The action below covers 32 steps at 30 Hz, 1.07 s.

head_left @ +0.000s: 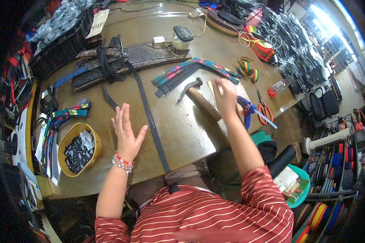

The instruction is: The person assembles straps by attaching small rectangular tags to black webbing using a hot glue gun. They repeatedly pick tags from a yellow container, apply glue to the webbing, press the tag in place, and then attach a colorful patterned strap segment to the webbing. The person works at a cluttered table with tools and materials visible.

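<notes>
My left hand is raised over the table with its fingers spread and nothing in them. Right beside it runs a long black strap, reaching from a worn wooden block to the table's near edge. My right hand has its fingers bent together; whether they hold anything small is hidden. Under it lies a pale sheet. Just left of that hand rests a hammer with a wooden handle. To its right lie a blue glue gun and orange-handled scissors. Beyond are folded patterned straps.
A yellow tub of black buckles stands at the left, beside more patterned straps. A lidded jar is at the back. Plastic-wrapped goods pile up back right. A teal basket sits below the table's right edge.
</notes>
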Tool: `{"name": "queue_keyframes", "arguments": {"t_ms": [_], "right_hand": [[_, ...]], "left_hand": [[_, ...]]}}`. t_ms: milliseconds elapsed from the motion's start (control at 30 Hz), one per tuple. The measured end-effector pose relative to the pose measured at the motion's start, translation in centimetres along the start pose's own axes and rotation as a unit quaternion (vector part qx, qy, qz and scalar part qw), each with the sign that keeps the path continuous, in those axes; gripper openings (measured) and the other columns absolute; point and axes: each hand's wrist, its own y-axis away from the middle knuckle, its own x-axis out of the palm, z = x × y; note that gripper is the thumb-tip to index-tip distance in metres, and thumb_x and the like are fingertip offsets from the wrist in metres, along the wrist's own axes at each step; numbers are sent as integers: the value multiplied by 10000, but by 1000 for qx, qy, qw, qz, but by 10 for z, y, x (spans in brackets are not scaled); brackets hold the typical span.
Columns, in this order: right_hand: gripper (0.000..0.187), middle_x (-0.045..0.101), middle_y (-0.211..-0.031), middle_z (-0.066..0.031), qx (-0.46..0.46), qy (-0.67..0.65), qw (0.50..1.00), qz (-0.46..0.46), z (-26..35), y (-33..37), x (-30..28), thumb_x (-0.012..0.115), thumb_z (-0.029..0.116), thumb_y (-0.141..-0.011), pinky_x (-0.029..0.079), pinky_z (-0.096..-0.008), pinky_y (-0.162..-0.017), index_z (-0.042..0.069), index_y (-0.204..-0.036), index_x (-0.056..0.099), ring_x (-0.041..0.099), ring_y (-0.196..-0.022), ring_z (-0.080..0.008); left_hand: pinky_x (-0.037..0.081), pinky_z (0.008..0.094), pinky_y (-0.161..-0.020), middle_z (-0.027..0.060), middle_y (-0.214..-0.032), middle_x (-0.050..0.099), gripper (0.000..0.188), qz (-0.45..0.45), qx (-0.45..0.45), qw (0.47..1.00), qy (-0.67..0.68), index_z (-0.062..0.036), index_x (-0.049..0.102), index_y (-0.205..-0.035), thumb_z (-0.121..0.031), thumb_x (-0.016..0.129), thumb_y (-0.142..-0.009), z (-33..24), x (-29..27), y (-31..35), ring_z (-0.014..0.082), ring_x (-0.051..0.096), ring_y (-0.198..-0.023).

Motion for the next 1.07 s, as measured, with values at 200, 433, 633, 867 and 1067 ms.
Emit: {"name": "queue_keyframes", "arguments": {"t_ms": [200, 433, 633, 867, 1067], "right_hand": [[288, 670, -993, -158, -36, 194, 970, 141, -75, -80, 115, 613, 147, -831, 419, -445, -942, 46, -1101, 623, 635, -941, -315], [207, 659, -928, -153, -71, 137, 978, 140, -17, -140, 24, 620, 121, -808, 481, -413, -868, 90, -1008, 661, 650, -868, -295], [284, 650, -851, -112, -189, -101, 972, 97, 112, -64, -69, 699, 68, -775, 505, -316, -674, 73, -1058, 673, 633, -751, -255], [238, 651, -919, -124, 7, -254, 939, 231, 142, 46, 16, 658, 18, -800, 484, -324, -744, 45, -1035, 675, 626, -815, -246], [230, 621, -895, -133, 6, -193, 939, 286, 125, 67, 37, 650, 38, -804, 489, -374, -754, 81, -1029, 675, 604, -849, -314]], "left_hand": [[123, 563, -1109, 140, -1487, 272, 828, 4, -13, 1000, -12, -72, 216, -1462, -293, 675, -809, 3, 2, 3, 346, 181, -1404], [136, 564, -1109, 134, -1479, 296, 780, -14, 23, 1000, -13, -73, 248, -1454, -255, 664, -820, -11, -8, -9, 348, 190, -1404], [211, 490, -1115, 138, -1433, 392, 520, -163, 61, 984, 35, -39, 428, -1362, -150, 585, -879, -57, -61, -20, 347, 306, -1359], [492, 323, -652, 117, -796, 617, 151, 18, -92, 994, 62, -24, 671, -898, -166, 647, -853, -40, -30, -2, 230, 623, -717], [500, 336, -660, 113, -815, 619, 167, 16, -137, 989, 58, -25, 666, -875, -184, 681, -824, -15, -2, 15, 239, 630, -727]]}}
